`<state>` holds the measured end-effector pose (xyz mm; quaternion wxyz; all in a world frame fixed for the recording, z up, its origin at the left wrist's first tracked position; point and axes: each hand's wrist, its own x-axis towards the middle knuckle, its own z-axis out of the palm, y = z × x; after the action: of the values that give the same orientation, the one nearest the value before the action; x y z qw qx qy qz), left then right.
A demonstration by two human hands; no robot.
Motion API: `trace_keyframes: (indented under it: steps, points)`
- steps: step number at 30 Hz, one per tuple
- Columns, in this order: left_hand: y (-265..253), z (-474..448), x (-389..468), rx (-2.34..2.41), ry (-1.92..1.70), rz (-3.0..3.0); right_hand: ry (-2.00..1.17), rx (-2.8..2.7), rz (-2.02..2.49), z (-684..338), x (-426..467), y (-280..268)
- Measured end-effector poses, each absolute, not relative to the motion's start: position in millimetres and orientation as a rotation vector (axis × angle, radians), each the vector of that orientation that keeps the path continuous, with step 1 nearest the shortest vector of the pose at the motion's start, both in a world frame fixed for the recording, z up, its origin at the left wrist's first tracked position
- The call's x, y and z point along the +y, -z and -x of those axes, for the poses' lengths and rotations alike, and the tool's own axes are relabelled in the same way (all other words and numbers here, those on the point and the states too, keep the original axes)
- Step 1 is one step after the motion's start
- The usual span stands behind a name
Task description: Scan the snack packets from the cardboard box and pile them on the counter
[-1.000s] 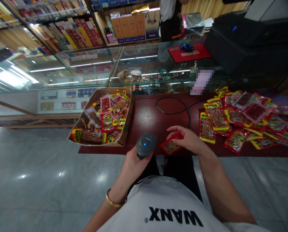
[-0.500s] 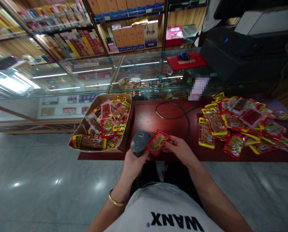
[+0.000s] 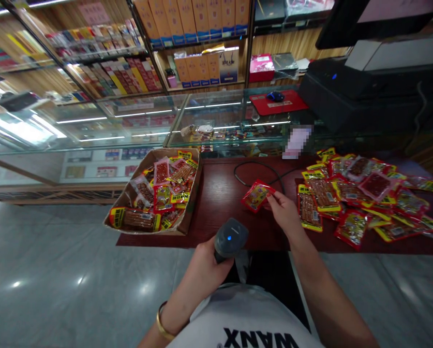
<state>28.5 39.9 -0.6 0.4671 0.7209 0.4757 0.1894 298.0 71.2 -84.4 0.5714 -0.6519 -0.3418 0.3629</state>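
My left hand (image 3: 204, 268) is wrapped around a dark scanner (image 3: 234, 232) with a little blue light (image 3: 229, 238). My right hand (image 3: 284, 212) pinches one edge of a shiny red packet (image 3: 256, 195). The packet is over the dark red table (image 3: 216, 188), between the cardboard box (image 3: 193, 208) of snack packs (image 3: 162, 197) on my left and the big pile (image 3: 376, 186) on my right.

Glare on floor (image 3: 74, 309), stretched edges (blurry)
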Motion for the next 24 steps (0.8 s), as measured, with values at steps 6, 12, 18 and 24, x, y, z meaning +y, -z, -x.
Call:
trace_keyframes:
  steps: [6, 12, 18, 24]
  points:
    - [-2, -35, 43, 1.129, -0.444, -1.782, -0.908, -0.805, 1.474, -296, 72, 80]
    - [-4, -38, 46, 1.148, -0.449, -1.828, -0.961, -0.733, 1.453, -293, 70, 75]
    - [-6, -40, 46, 1.126, -0.454, -1.85, -0.954, -0.773, 1.432, -292, 69, 72]
    - [-3, -44, 49, 1.15, -0.472, -1.83, -0.947, -0.747, 1.439, -306, 64, 75]
